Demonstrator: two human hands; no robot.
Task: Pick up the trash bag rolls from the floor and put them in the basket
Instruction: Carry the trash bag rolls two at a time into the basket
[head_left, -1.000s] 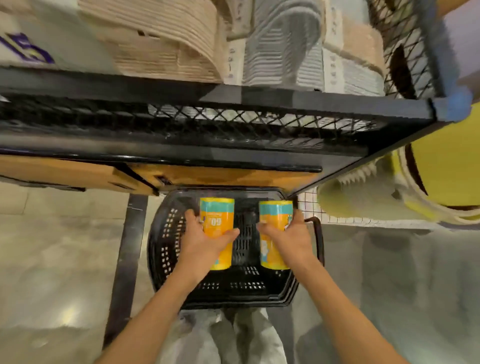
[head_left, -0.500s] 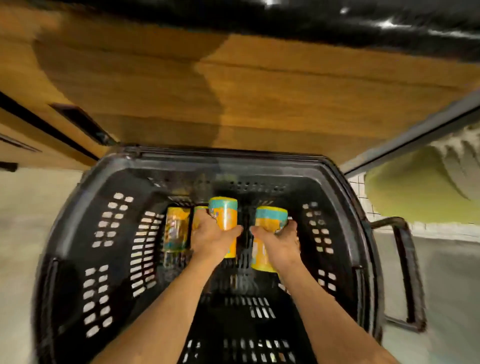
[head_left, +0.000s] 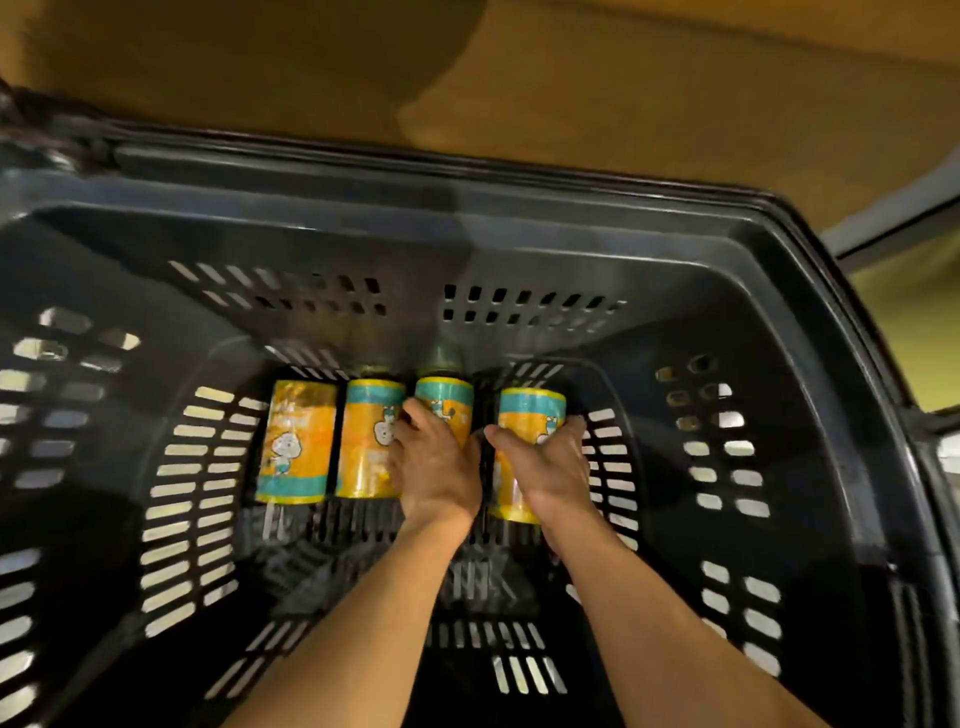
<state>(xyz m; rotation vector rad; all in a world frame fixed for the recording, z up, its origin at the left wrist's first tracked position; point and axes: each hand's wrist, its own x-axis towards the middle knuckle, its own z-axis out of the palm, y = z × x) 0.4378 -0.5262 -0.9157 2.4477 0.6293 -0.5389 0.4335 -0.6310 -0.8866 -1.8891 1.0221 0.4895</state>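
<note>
A black slotted plastic basket (head_left: 519, 249) fills the view. Several orange trash bag rolls with teal bands lie side by side on its floor. Two rolls (head_left: 296, 441) (head_left: 366, 447) lie free at the left. My left hand (head_left: 436, 467) grips the third roll (head_left: 447, 400) from above, down at the basket floor. My right hand (head_left: 545, 467) grips the fourth roll (head_left: 530, 415), a small gap to the right of the third. Both forearms reach in from the bottom of the view.
A wooden shelf underside (head_left: 571, 78) hangs just above the basket's far rim. A grey shelf frame bar (head_left: 893, 228) and something yellow-green (head_left: 914, 296) show at the right. The basket floor nearer to me holds nothing.
The view has dropped closer into the basket. Both hands have lowered their rolls to the basket floor, beside the two rolls at the left.
</note>
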